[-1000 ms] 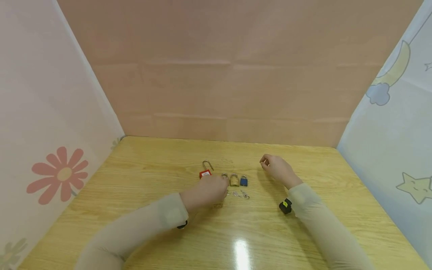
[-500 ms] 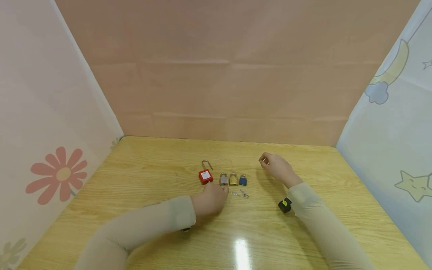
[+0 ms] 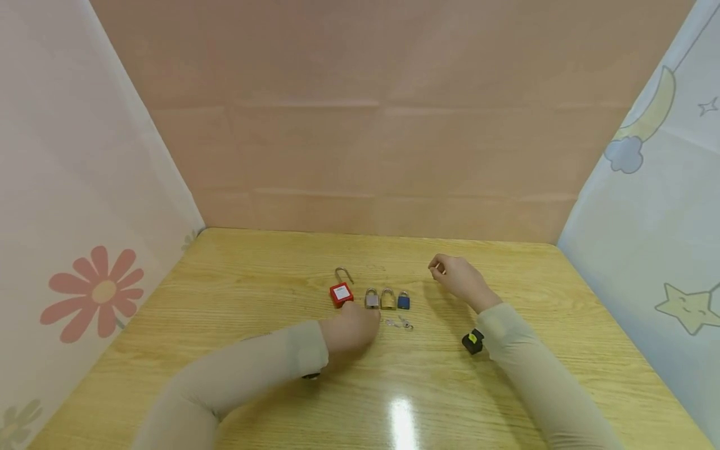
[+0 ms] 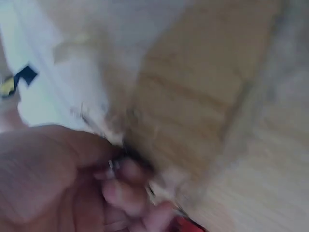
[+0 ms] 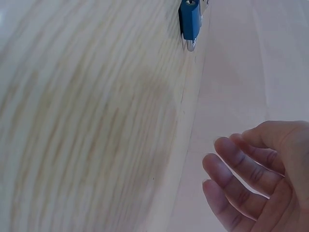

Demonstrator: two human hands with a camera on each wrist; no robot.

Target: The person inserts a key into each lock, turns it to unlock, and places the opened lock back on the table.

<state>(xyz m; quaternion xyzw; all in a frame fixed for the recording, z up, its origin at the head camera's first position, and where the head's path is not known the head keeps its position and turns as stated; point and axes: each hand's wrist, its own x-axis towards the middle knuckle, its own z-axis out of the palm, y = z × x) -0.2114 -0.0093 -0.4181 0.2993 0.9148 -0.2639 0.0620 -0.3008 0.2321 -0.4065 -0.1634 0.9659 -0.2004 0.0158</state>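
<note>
My left hand [image 3: 353, 326] is low over the table just in front of the padlocks. Its thumb and curled fingers pinch a small shiny metal piece [image 4: 114, 166], blurred and mostly hidden, that looks like a key. Close beyond it lies a red padlock [image 3: 341, 292] with a white label and its shackle open. Right of that, a silver padlock [image 3: 372, 300], a brass padlock [image 3: 388, 300] and a blue padlock [image 3: 404, 300] lie in a row, shackles closed. My right hand [image 3: 461, 280] hovers to their right, fingers loosely bent, holding nothing.
Loose small keys [image 3: 406, 324] lie on the wooden table [image 3: 450, 400] in front of the brass and blue padlocks. A tan backdrop [image 3: 349, 156] rises behind the far edge, with patterned sheets on both sides.
My left hand has drawn back toward me from over the padlocks, uncovering the red and silver ones. The right hand has stayed almost still.
</note>
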